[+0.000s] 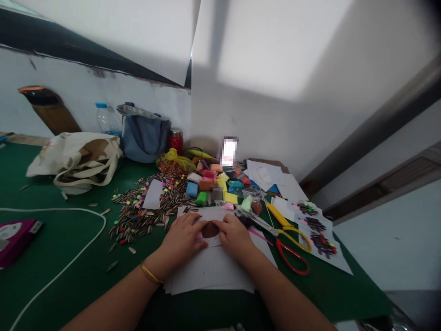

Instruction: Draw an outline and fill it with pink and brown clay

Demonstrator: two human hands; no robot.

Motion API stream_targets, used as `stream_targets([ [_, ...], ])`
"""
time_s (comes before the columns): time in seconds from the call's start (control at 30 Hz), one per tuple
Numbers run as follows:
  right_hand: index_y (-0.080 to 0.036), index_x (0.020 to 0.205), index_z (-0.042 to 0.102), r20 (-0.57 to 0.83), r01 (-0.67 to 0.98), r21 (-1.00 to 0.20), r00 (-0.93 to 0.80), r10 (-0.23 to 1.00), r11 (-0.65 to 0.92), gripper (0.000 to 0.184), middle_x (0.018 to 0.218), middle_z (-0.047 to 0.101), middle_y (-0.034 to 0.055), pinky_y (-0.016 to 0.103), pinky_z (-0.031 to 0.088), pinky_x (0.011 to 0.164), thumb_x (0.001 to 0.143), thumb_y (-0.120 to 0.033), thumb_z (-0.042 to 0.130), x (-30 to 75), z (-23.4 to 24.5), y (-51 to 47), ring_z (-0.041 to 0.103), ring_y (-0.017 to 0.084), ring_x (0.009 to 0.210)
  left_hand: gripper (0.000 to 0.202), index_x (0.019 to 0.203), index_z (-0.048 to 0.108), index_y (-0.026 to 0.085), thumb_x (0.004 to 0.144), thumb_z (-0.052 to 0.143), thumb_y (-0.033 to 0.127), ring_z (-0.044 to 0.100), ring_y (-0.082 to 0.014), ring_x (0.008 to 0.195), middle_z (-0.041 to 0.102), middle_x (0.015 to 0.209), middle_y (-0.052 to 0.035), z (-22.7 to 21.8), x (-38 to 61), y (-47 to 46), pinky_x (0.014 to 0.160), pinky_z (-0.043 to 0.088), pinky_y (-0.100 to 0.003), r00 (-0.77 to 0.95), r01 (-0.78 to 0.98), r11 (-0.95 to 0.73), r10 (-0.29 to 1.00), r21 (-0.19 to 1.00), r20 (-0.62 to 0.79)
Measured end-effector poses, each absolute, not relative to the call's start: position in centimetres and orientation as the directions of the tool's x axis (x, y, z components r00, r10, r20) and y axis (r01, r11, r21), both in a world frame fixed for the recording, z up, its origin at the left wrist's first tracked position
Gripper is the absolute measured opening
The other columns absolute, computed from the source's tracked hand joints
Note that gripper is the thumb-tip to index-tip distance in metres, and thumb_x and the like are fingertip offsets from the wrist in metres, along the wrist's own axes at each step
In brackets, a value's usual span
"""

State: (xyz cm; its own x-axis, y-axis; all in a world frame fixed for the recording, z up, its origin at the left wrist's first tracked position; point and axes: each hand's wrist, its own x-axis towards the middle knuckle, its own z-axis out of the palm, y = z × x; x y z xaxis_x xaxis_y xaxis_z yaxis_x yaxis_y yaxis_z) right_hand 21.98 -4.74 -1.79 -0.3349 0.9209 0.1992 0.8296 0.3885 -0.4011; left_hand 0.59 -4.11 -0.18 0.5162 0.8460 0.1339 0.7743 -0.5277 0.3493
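Note:
A flat piece of brown modelling clay [210, 230] lies on a stack of white paper [213, 272] in front of me. From its left side my left hand [184, 233] presses the clay's edge, with the fingertips bent in around it. My right hand [234, 233] is closed, thumb and forefinger at the clay's right edge. A little pink clay shows beside my left fingers. Several sunflower seeds [190, 209] lie on the paper just above my left hand. Scissors [278, 232] with red and yellow handles rest right of my right hand, near a pink stick [261, 236].
Left of the paper spreads a pile of sunflower seeds and coloured beads [138, 220]. Bagged clay blocks [206, 185] sit behind. A yellow utility knife [278, 214] and seed-decorated sheets [339, 259] lie right. Bags [146, 138], a phone [229, 151] and a white cable [74, 257] are around.

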Motion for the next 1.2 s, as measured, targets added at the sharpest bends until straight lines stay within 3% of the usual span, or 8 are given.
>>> stream_targets([
  [0.13, -0.023, 0.124, 0.064, 0.267, 0.769, -0.500, -0.300, 0.916, 0.397, 0.051, 0.091, 0.054, 0.0046, 0.030, 0.044, 0.082, 0.079, -0.005, 0.048, 22.6, -2.1, -4.5, 0.052, 0.018, 0.086, 0.058, 0.126, 0.055, 0.033, 0.072, 0.075, 0.036, 0.044, -0.0304, 0.127, 0.052, 0.135, -0.0061, -0.3, 0.6, -4.0, 0.107, 0.034, -0.048, 0.511, 0.778, -0.521, 0.850, 0.350, 0.130],
  [0.73, -0.022, 0.113, 0.072, 0.259, 0.788, -0.439, -0.348, 0.901, 0.431, 0.041, 0.087, 0.056, 0.0050, 0.030, 0.046, 0.080, 0.079, -0.006, 0.054, 23.2, -1.8, -4.6, 0.054, 0.018, 0.085, 0.057, 0.126, 0.055, 0.033, 0.073, 0.074, 0.038, 0.045, -0.0300, 0.126, 0.052, 0.135, -0.0056, -0.2, 0.6, -4.0, 0.107, 0.034, -0.048, 0.512, 0.784, -0.520, 0.851, 0.339, 0.119],
  [0.93, -0.021, 0.110, 0.073, 0.278, 0.747, -0.521, -0.309, 0.909, 0.413, 0.044, 0.087, 0.057, 0.0045, 0.028, 0.047, 0.078, 0.076, -0.002, 0.051, 23.4, -1.7, -4.6, 0.056, 0.016, 0.082, 0.058, 0.127, 0.055, 0.034, 0.072, 0.074, 0.037, 0.045, -0.0294, 0.126, 0.052, 0.135, -0.0050, -0.1, 0.6, -4.0, 0.106, 0.034, -0.046, 0.508, 0.789, -0.511, 0.855, 0.340, 0.105],
  [1.2, -0.022, 0.105, 0.075, 0.260, 0.744, -0.508, -0.348, 0.901, 0.434, 0.040, 0.085, 0.059, 0.0043, 0.027, 0.047, 0.078, 0.077, -0.005, 0.052, 23.6, -1.4, -4.7, 0.057, 0.016, 0.081, 0.059, 0.128, 0.054, 0.035, 0.072, 0.074, 0.038, 0.044, -0.0300, 0.126, 0.051, 0.136, -0.0050, -0.2, 0.6, -4.0, 0.107, 0.034, -0.048, 0.509, 0.784, -0.512, 0.854, 0.350, 0.110],
])
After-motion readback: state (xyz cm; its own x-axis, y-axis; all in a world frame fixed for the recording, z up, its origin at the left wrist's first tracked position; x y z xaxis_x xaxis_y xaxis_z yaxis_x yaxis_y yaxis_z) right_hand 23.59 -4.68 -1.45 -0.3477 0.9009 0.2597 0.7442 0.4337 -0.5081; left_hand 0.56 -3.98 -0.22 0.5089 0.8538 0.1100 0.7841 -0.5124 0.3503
